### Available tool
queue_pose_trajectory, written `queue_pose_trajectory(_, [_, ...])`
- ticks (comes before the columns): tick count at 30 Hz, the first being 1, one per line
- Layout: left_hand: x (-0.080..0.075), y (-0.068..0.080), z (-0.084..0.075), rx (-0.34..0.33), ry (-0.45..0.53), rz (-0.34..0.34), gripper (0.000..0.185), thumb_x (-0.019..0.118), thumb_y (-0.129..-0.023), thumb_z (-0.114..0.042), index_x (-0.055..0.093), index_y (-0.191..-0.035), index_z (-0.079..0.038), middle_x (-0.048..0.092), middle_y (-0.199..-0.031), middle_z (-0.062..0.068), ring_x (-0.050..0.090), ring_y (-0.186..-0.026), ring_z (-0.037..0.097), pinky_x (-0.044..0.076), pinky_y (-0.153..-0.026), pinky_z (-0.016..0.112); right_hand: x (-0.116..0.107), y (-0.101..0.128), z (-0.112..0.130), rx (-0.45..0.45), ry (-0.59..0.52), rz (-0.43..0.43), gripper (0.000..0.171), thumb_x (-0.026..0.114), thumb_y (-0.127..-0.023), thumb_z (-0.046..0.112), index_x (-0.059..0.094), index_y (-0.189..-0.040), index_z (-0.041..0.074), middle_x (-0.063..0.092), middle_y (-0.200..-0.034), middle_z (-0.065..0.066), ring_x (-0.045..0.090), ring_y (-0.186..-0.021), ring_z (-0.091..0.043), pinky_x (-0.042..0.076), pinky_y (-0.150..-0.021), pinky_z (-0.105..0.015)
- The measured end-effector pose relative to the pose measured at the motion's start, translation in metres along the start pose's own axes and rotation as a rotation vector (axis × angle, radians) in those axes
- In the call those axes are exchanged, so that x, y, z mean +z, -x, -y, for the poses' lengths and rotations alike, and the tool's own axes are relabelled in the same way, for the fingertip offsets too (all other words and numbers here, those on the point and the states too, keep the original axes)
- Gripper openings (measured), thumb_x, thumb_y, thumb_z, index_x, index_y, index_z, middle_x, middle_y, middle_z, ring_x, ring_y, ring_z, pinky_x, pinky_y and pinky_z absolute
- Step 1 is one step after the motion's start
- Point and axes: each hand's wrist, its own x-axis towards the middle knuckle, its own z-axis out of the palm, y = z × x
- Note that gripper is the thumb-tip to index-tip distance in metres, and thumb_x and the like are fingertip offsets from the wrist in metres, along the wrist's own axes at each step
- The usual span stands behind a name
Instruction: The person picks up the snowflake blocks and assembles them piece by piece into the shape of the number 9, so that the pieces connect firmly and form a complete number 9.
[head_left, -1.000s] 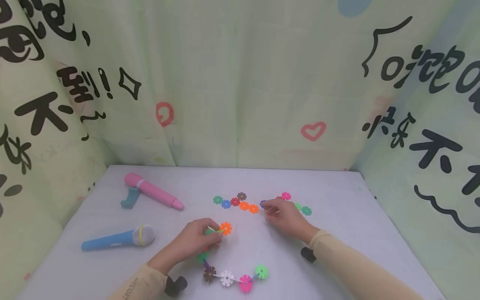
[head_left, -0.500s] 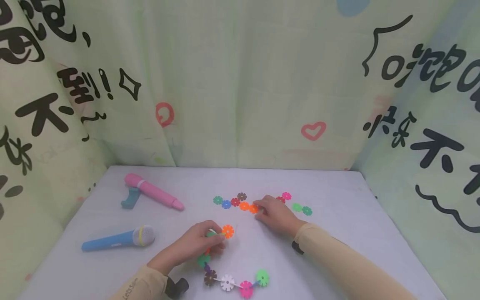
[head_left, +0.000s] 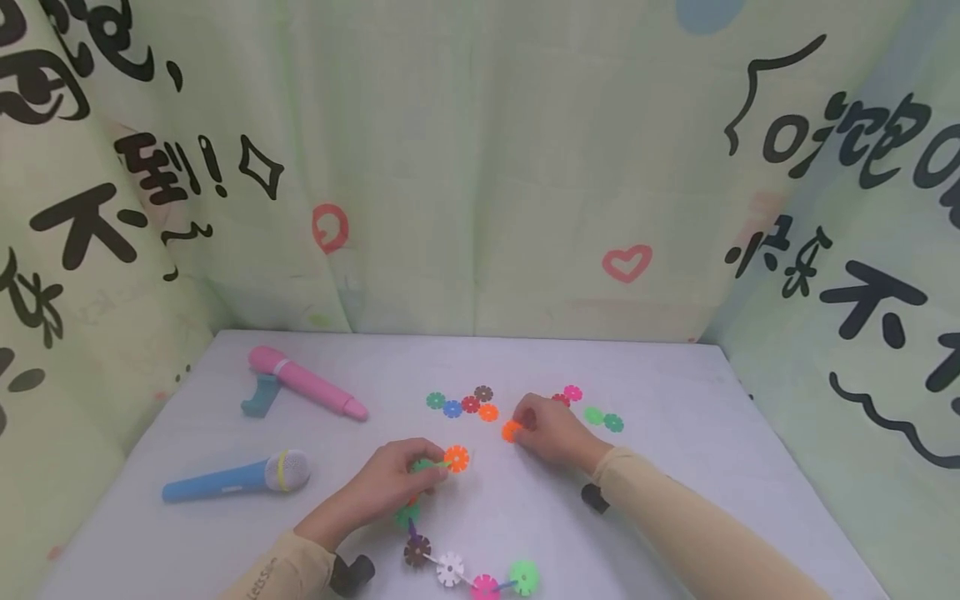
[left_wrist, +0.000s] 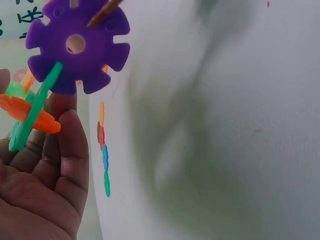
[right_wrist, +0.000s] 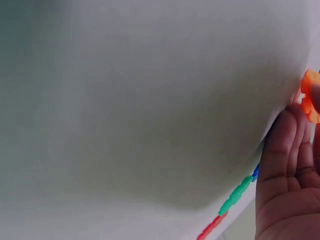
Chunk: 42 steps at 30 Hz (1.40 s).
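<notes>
My left hand (head_left: 401,479) grips the upper end of a chain of plastic snowflake discs (head_left: 450,569), pinching a green disc with an orange disc (head_left: 455,457) at its tip. The chain curves down past brown, white, pink and green discs. The left wrist view shows a purple disc (left_wrist: 77,45) and the green and orange discs (left_wrist: 30,112) at my fingers. My right hand (head_left: 547,429) pinches a loose orange disc (head_left: 511,431), which also shows as an orange disc (right_wrist: 310,95) in the right wrist view. A row of loose discs (head_left: 461,403) lies just behind.
A pink toy (head_left: 307,390) with a teal handle and a blue toy microphone (head_left: 236,477) lie at the left on the white table (head_left: 675,392). More loose discs (head_left: 596,412) sit at the right. Printed curtains close in three sides.
My right hand slid left from the right-hand discs to the row, pinched the end orange disc and pulled it toward me. The left hand kept its hold; the chain shifted slightly.
</notes>
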Motion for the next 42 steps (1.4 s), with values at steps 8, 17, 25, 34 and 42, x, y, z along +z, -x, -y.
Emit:
queue_pose_trajectory(8, [-0.001,0.002,-0.003,-0.009,-0.002,-0.002,0.030,0.070,-0.093,-0.027,0.068,-0.115,-0.007,0.068,-0.090,0.003,0.066,-0.072,0.020,0.051,-0.067,0.036,0.001,0.016,-0.001,-0.088,-0.183,0.000,0.027,0.069,-0.092,0.008,0.071,-0.116,0.021,0.064,-0.107,0.005,0.057,-0.094,-0.020,0.053,-0.075,-0.033])
queue_pose_trajectory(17, [0.000,0.001,-0.002,-0.038,0.120,-0.010,0.028,0.068,-0.095,-0.022,0.063,-0.116,-0.004,0.069,-0.103,0.008,0.071,-0.080,0.018,0.056,-0.073,0.034,0.002,0.032,0.018,-0.205,-0.325,0.075,0.035,0.070,-0.092,0.008,0.068,-0.127,0.012,0.066,-0.120,-0.002,0.064,-0.095,-0.019,0.055,-0.076,-0.030])
queue_pose_trajectory(25, [0.008,0.000,-0.004,-0.062,0.147,-0.054,0.030,0.065,-0.097,-0.023,0.056,-0.120,-0.005,0.071,-0.093,0.003,0.070,-0.084,0.018,0.055,-0.081,0.041,0.003,0.034,0.029,-0.271,-0.402,0.133,0.039,0.076,-0.088,0.008,0.068,-0.126,0.006,0.067,-0.121,-0.006,0.067,-0.098,-0.021,0.056,-0.081,-0.030])
queue_pose_trajectory(34, [0.003,0.000,-0.001,-0.026,-0.032,-0.103,0.025,0.074,-0.090,-0.028,0.068,-0.108,-0.011,0.069,-0.100,-0.001,0.062,-0.094,0.021,0.052,-0.083,0.046,0.010,0.034,0.033,-0.231,-0.446,0.187,0.037,0.076,-0.089,0.014,0.070,-0.125,0.009,0.069,-0.115,-0.001,0.065,-0.097,-0.019,0.056,-0.080,-0.031])
queue_pose_trajectory(42, [-0.006,-0.001,0.000,0.025,-0.001,-0.061,0.021,0.077,-0.088,-0.020,0.071,-0.106,-0.011,0.070,-0.103,0.001,0.065,-0.099,0.026,0.051,-0.088,0.051,0.015,0.038,0.038,-0.211,-0.487,0.221,0.036,0.077,-0.089,0.014,0.070,-0.124,0.009,0.072,-0.103,0.000,0.066,-0.089,-0.019,0.056,-0.077,-0.030])
